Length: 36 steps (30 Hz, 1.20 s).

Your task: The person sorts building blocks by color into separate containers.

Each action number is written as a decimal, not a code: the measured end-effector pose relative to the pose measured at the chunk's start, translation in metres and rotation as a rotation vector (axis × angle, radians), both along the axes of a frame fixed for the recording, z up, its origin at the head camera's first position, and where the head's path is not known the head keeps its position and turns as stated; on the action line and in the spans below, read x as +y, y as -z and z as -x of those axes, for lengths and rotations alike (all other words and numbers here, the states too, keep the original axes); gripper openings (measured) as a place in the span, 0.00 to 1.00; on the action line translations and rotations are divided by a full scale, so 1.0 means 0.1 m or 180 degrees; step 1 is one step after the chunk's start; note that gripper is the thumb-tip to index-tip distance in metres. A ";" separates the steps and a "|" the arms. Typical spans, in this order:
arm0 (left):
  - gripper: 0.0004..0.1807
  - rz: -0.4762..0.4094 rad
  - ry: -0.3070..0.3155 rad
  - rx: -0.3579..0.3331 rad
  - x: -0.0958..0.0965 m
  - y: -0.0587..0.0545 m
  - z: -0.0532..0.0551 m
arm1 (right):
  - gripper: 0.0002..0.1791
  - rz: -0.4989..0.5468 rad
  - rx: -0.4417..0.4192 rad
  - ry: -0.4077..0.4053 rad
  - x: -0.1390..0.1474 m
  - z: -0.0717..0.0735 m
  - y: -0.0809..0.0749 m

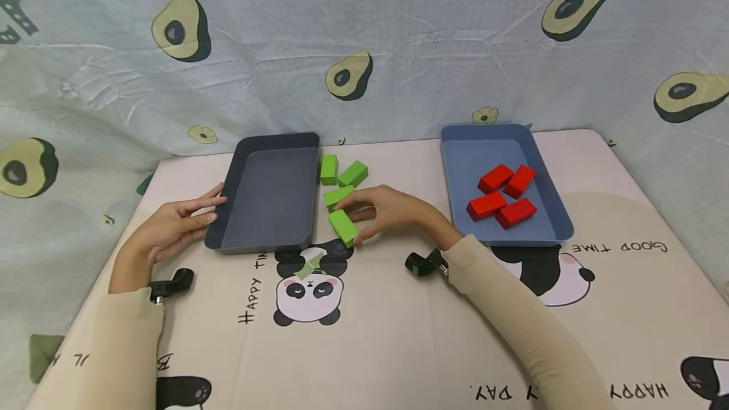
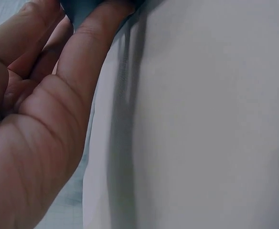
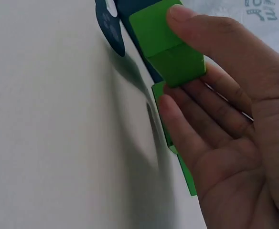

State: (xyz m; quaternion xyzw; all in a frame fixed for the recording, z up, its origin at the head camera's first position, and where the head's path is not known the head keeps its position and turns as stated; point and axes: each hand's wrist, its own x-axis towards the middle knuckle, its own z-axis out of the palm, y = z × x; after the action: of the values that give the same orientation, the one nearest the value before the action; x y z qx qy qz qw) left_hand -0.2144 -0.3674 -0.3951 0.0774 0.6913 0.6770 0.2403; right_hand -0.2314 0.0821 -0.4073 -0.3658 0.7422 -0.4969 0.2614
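My right hand [image 1: 387, 209] pinches a green block [image 1: 343, 228] between thumb and fingers, and the block is tilted. In the right wrist view the thumb presses on one face of this green block [image 3: 170, 45], with fingertips at its other side. Three more green blocks [image 1: 353, 174] lie close by, one partly behind the fingers. With fairly straight fingers, my left hand [image 1: 176, 226] touches the left wall of a dark grey tray [image 1: 267, 248]. In the left wrist view, fingertips of the left hand [image 2: 48, 109] meet the tray's edge [image 2: 77, 12].
A blue tray [image 1: 464, 150] at the right holds several red blocks [image 1: 486, 205]. The table [image 1: 398, 340] has a cloth printed with pandas and lettering. Behind it hangs an avocado-patterned sheet [image 1: 273, 81]. The green blocks lie between the two trays, near the grey tray's right wall.
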 end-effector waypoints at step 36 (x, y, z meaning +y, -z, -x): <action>0.30 0.0068 -0.0084 -0.0056 0.01 -0.01 -0.01 | 0.37 0.0061 0.0357 -0.0221 -0.03 -0.02 -0.10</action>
State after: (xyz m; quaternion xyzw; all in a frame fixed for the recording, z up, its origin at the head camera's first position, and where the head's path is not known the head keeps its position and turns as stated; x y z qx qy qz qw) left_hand -0.2132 -0.3661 -0.3944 0.0597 0.6973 0.6734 0.2382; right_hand -0.2291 0.0791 -0.3974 -0.4211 0.7378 -0.4733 0.2330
